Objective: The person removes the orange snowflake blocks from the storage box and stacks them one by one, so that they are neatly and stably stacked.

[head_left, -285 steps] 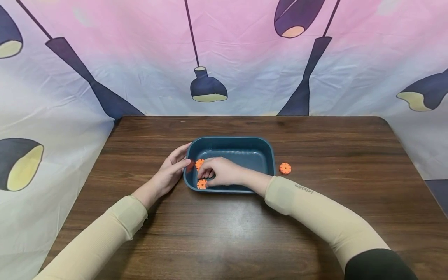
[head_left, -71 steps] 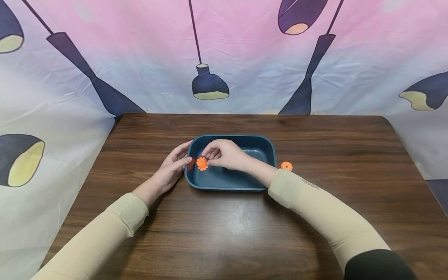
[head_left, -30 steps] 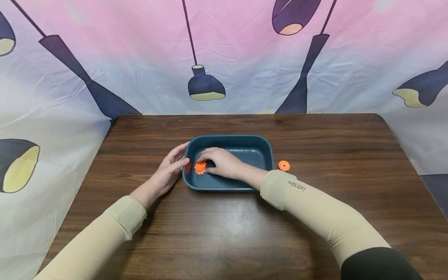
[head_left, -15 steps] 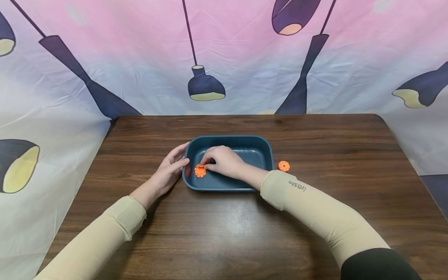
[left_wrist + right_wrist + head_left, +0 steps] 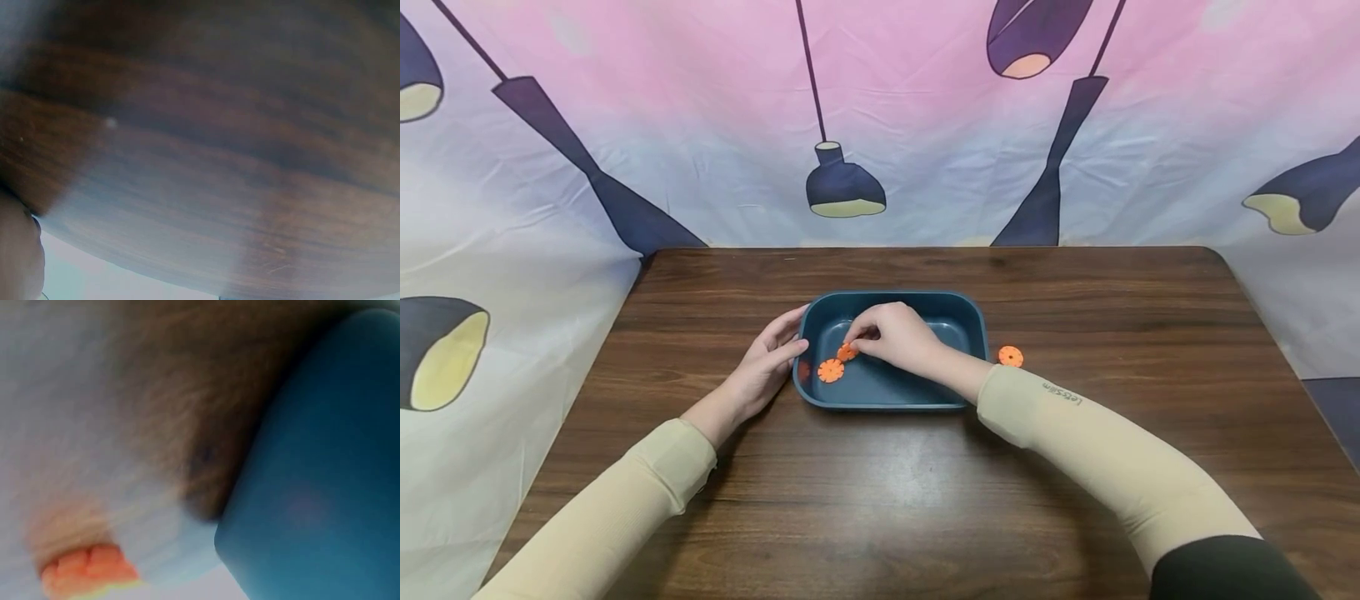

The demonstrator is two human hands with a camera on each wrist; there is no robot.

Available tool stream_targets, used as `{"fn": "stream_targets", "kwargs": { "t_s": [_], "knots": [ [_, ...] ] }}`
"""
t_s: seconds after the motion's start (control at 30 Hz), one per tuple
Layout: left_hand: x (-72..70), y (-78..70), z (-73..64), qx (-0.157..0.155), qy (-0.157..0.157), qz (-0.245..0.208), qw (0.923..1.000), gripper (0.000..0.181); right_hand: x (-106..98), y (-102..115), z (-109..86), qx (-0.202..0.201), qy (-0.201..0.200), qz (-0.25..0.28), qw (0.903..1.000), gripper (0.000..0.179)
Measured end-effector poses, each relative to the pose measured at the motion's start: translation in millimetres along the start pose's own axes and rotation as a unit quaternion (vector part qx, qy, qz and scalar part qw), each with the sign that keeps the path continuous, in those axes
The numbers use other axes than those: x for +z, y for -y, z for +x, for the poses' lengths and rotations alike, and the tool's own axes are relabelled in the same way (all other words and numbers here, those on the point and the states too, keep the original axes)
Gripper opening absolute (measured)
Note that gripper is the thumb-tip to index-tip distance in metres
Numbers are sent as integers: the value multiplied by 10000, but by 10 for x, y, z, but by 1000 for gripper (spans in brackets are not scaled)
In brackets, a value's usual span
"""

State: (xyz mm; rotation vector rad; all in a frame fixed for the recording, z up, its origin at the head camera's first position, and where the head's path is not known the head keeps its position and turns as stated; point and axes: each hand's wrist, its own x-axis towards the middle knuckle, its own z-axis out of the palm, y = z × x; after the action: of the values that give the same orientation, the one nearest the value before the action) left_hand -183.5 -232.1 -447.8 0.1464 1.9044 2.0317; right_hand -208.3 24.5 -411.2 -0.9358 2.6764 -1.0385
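A dark blue rectangular container (image 5: 887, 407) stands on the table. My left hand (image 5: 760, 364) grips its left end, thumb over the rim and fingers along the outer wall. Inside, an orange disc with a notched edge (image 5: 831, 371) lies near the left wall. My right hand (image 5: 898, 337) reaches over the container and pinches a second orange notched disc (image 5: 847, 352), tilted, just up and right of the lying one. The right wrist view shows the container's outer wall (image 5: 325, 456). Only a piece of the left hand (image 5: 19, 253) appears in the left wrist view.
Another orange disc (image 5: 1011, 357) with a centre hole rests on the brown wooden table (image 5: 895, 500), right of the container; its notched edge (image 5: 87, 569) shows in the right wrist view. A patterned cloth (image 5: 715, 150) hangs behind the table.
Two discs lay apart in the container at first, then sat overlapped. Now my right hand has drawn one up and right, off the other. My left hand has stayed at the container's left end.
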Motion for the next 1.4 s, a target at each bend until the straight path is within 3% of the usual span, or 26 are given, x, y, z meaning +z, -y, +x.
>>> {"fn": "stream_targets", "kwargs": {
  "t_s": [0.57, 0.9, 1.4],
  "knots": [
    [-13, -9, 40, 166, 66, 3, 9998, 60, -610, -124, -376, 240, -352, 624, 9971, 6],
    [-18, -5, 31, 144, 46, -6, 9999, 60, -998, -361, -716, 630, -663, 715, 9932, 9],
    [-14, 4, 4, 60, 15, 27, 10000, 60, -1170, -720, -1222, 1595, -849, 858, 9798, 15]
  ]
}}
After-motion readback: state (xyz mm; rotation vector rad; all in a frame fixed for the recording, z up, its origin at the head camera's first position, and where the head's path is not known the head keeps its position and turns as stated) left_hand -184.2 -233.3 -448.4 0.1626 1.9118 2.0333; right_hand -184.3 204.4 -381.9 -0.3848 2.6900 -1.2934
